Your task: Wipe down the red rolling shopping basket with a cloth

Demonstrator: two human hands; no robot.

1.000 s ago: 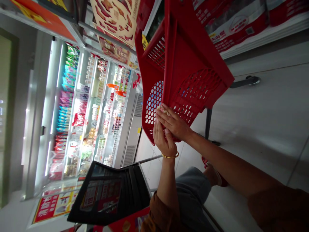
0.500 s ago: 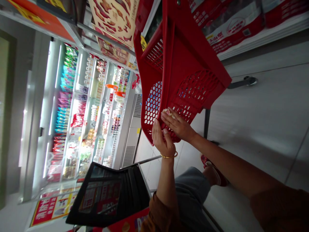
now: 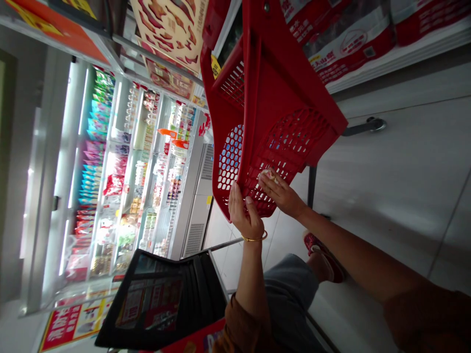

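Note:
A red plastic shopping basket (image 3: 279, 93) with perforated walls sits on a metal cart frame and fills the upper middle of the tilted view. My left hand (image 3: 243, 215), with a gold bangle on the wrist, grips the basket's near lower corner, fingers on one face and thumb on the other. My right hand (image 3: 281, 193) presses a small whitish wad, apparently a cloth (image 3: 268, 174), against the basket's mesh wall, fingers closed over it.
Lit refrigerated shelves (image 3: 121, 171) full of packaged goods line the left. A black display case (image 3: 165, 299) stands near my knee. Red-and-white sacks (image 3: 346, 44) lie on a low shelf at the top right. The cart's metal leg (image 3: 312, 186) and wheel (image 3: 373, 123) rest on pale floor tiles.
My right hand has slid the whitish wad across the mesh wall, away from my left hand. My left hand has kept its hold on the corner. The view has shifted slightly.

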